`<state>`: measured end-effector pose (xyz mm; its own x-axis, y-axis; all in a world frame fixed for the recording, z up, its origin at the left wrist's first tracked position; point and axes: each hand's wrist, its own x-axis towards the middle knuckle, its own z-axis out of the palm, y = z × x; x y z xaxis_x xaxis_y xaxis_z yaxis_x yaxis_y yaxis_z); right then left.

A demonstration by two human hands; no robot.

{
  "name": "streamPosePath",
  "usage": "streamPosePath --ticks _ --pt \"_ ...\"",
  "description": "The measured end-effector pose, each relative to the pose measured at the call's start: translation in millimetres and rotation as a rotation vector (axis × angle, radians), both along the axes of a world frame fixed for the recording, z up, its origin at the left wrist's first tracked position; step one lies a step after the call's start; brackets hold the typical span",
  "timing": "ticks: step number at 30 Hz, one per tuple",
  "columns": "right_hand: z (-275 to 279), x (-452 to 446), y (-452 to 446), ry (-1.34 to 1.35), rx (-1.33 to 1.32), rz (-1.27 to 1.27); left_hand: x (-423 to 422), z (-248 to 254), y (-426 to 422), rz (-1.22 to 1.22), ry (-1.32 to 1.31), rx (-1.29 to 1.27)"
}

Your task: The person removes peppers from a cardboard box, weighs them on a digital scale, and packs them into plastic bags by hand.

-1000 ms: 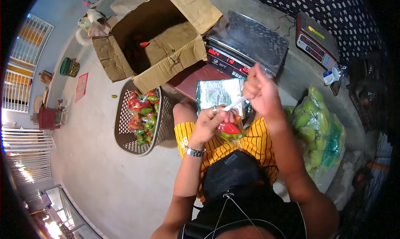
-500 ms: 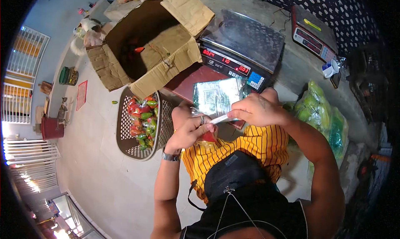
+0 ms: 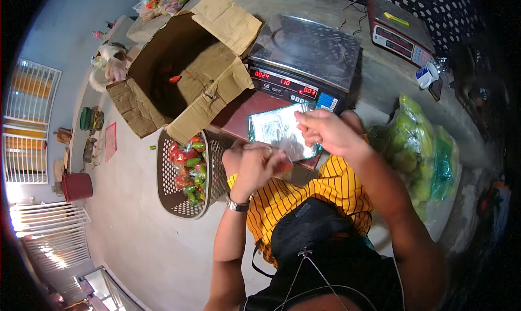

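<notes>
Head view: a small clear bag [image 3: 284, 169] with something red in it is at the left hand [image 3: 254, 169], just above the person's lap. Half a second ago both hands pulled its top into a tight white strip; now that strip is gone from sight and the bag is a blur, so the pull seems to have let up. The left hand is curled around the bag. The right hand [image 3: 328, 131] has moved up, fingers bent in; I cannot tell if they are fully closed or pinch any plastic. Behind the hands lies a shiny packet [image 3: 266, 127]. Past that is the scale [image 3: 304, 53], still lit with red numbers, next to an open box [image 3: 209, 107] with one red pepper [image 3: 174, 79] inside. A basket [image 3: 164, 200] of bagged peppers stands on the floor to the left.
</notes>
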<state>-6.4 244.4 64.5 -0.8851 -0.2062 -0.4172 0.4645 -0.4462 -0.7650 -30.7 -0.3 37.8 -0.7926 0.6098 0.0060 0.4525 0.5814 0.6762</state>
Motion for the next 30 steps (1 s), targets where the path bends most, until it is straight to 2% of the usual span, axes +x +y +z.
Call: streamPosePath --ticks 1,2,3,5,6,7,9,10,11,13,14,15,17,18,19,21,22,24,25,26,27,29,30 --pt "3 9 -9 -0.008 0.016 -0.003 -5 7 2 0.03 0.233 -0.215" --pt "6 18 -16 0.073 0.013 0.069 -18 -21 -1 0.181 0.258 -0.024" --pt "7 32 -26 -0.024 -0.081 0.085 -25 -15 2 0.316 0.087 -0.047" --pt "-16 56 -43 -0.067 -0.414 0.209 -32 17 15 0.451 -0.512 0.634" --pt "-39 65 -53 -0.028 -0.602 0.245 -32 35 12 0.239 -0.622 0.888" --pt "-45 65 -61 0.011 -0.788 0.28 -28 39 8 0.119 -0.762 0.96" --pt "-45 58 -65 0.481 -0.15 0.01 -20 35 7 -0.103 -0.822 0.942" --pt "-47 51 -57 0.489 -0.024 -0.04 -14 27 8 -0.027 -0.85 0.986" --pt "-49 43 -49 0.487 0.104 -0.088 -18 21 7 0.09 -0.82 0.916" --pt "-60 25 -14 0.042 -0.048 -0.019 -27 9 1 0.323 -0.767 0.757" --pt "-59 26 -17 0.084 -0.012 -0.062 -30 4 3 0.392 -0.659 0.673" --pt "-37 24 -28 0.125 0.025 -0.106 -30 9 5 0.438 -0.548 0.469" --pt "-27 39 -50 0.158 -0.072 0.014 -18 7 22 0.466 -0.254 0.418" --pt "-34 55 -68 0.161 -0.294 0.145 -11 28 29 0.467 -0.422 0.613" --pt "-45 64 -79 0.17 -0.51 0.274 -13 30 23 0.328 -0.488 0.741" --pt "-83 72 -75 0.073 -0.65 0.212 -15 44 5 0.047 -0.77 0.76" --pt "-74 68 -69 0.013 -0.361 -0.093 -15 37 4 0.098 -0.8 0.676" --pt "-70 46 -36 0.028 -0.153 -0.217 -20 23 3 0.237 -0.683 0.465" --pt "-60 33 -18 0.114 -0.237 -0.044 -23 20 2 0.304 -0.617 0.36" --pt "-52 38 -29 0.151 -0.17 -0.096 -21 21 5 0.288 -0.554 0.325" --pt "-30 46 -48 0.077 -0.064 -0.116 -12 24 14 0.283 -0.263 0.169" --pt "-38 78 -76 0.111 -0.354 0.097 -7 28 18 0.321 -0.556 0.612" --pt "-48 83 -78 0.049 -0.502 0.141 -10 23 7 0.164 -0.698 0.732"
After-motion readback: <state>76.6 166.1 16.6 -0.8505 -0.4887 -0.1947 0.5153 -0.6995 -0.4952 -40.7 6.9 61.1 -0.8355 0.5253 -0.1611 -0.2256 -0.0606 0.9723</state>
